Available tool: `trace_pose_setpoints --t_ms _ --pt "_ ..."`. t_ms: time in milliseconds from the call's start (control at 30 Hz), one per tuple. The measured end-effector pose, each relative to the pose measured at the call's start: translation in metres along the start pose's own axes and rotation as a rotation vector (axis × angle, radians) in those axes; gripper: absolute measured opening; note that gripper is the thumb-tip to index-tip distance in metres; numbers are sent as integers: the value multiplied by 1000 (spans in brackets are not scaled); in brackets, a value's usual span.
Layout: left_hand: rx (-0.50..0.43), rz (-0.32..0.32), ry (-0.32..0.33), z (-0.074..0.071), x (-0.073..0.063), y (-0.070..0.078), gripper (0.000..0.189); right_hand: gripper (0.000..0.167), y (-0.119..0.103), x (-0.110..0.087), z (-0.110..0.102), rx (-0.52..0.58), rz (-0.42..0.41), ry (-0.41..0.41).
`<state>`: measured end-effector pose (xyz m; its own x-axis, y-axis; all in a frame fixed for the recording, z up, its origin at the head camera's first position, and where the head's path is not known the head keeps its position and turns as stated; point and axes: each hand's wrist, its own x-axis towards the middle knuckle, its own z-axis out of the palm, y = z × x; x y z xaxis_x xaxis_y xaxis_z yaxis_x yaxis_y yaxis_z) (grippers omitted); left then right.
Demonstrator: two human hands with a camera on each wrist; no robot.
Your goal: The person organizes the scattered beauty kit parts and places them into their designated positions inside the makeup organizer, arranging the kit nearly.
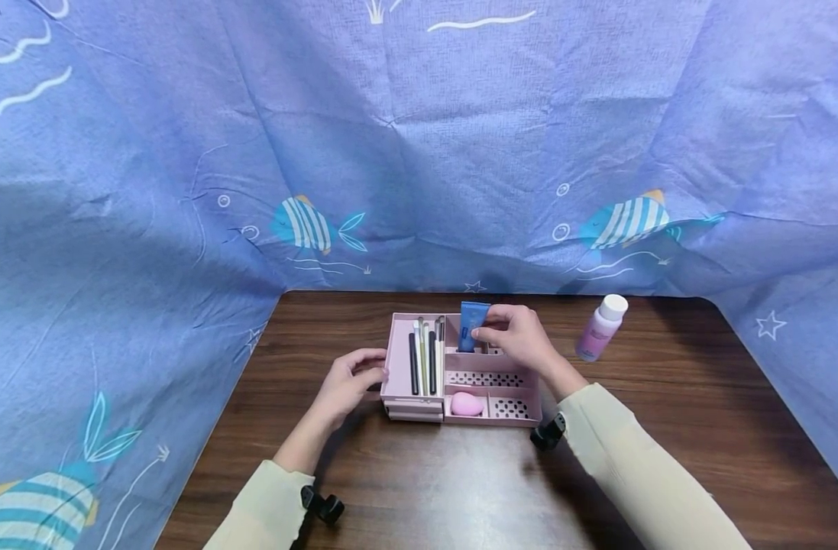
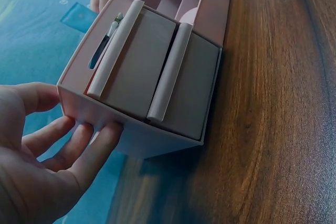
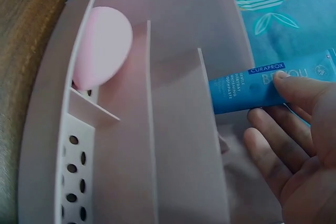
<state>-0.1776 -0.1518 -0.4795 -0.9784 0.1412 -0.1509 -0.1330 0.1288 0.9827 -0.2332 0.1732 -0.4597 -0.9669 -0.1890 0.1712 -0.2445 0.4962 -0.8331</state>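
My right hand [image 1: 522, 336] pinches a blue toothpaste tube [image 1: 471, 321] between thumb and fingers. In the right wrist view the toothpaste tube [image 3: 247, 90] has its lower end inside a back compartment of the pink organizer [image 1: 399, 344]; that end is hidden behind a divider. My left hand [image 1: 346, 386] rests its fingertips against the organizer's left side. The left wrist view shows these extended fingers [image 2: 97, 148] touching the wall beside two drawers [image 2: 139, 61]. Makeup brushes [image 1: 423, 359] lie in the organizer's left top tray. A pink makeup sponge [image 1: 467, 404] sits in a front compartment.
A pink bottle with a white cap [image 1: 600, 328] stands on the brown wooden table [image 1: 453, 489], right of the organizer. Behind the table hangs a blue cloth [image 1: 460, 153] with fish prints. Front and middle compartments have perforated floors [image 1: 511, 409].
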Motion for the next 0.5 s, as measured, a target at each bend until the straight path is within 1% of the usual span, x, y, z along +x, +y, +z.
trace_pose_setpoints --t_ms 100,267,400,500 --pt "1 3 -7 0 0 -1 40 14 2 0 6 3 19 -16" --pt "-16 5 -5 0 1 -1 40 14 4 1 14 16 27 -46" --pt "-24 8 0 0 0 -3 40 14 5 0 16 -26 40 -49" --pt "-27 6 0 0 -1 -4 39 10 6 -2 17 -71 43 -47"
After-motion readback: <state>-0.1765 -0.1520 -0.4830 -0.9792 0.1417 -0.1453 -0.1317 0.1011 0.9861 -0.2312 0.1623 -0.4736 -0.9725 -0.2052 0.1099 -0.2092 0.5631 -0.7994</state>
